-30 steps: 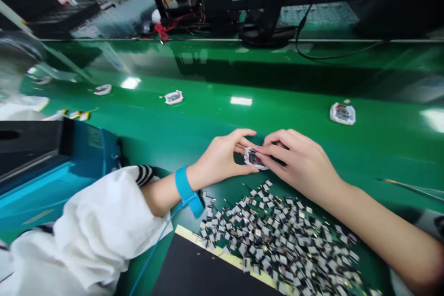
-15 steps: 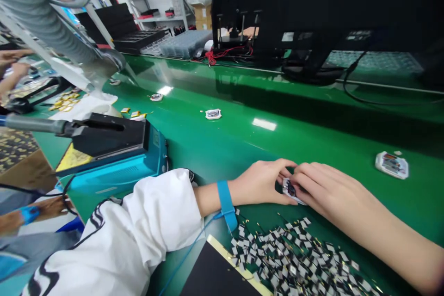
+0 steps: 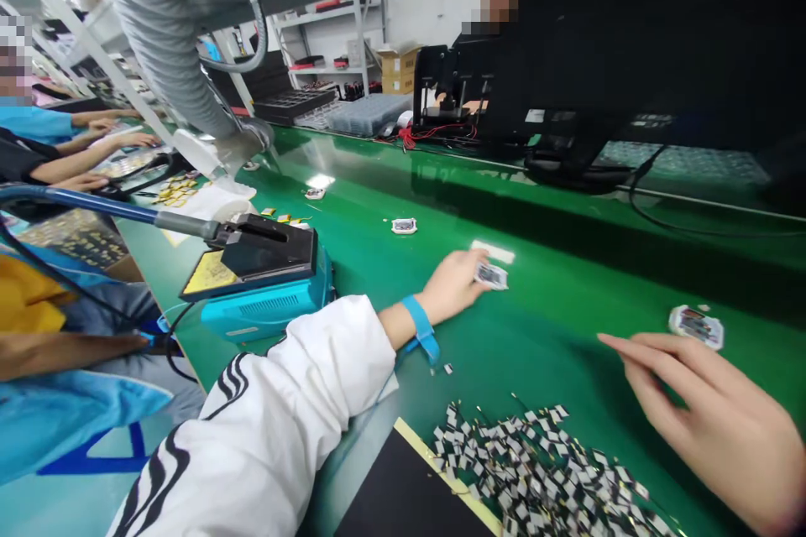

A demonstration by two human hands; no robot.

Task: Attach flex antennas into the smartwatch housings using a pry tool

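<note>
Light, open-faced housing, best held by its rim

In the head view, the left hand point(image 3: 454, 281) pinches one end of a small, white, rounded plastic housing point(image 3: 492, 275), which lies face up on or just above the glossy green bench point(image 3: 567, 310), beside a bright reflection. The shell looks light and stiff, its smooth rim probably a little slippery; the dark parts inside look delicate. Opposite outer edges seem the safest hold, with fingertips off the exposed inside and only mild pressure.

The right hand point(image 3: 718, 424) is well apart from that housing, fingers extended and tips close together; at this blur I cannot tell whether they pinch anything tiny. Just beyond it sits a second white plastic housing with exposed coloured innards point(image 3: 696, 326), which likely calls for the same rim hold. The heaped small, pale, square parts with thin dark leads point(image 3: 535, 466) look featherlight and apt to snag.
</note>
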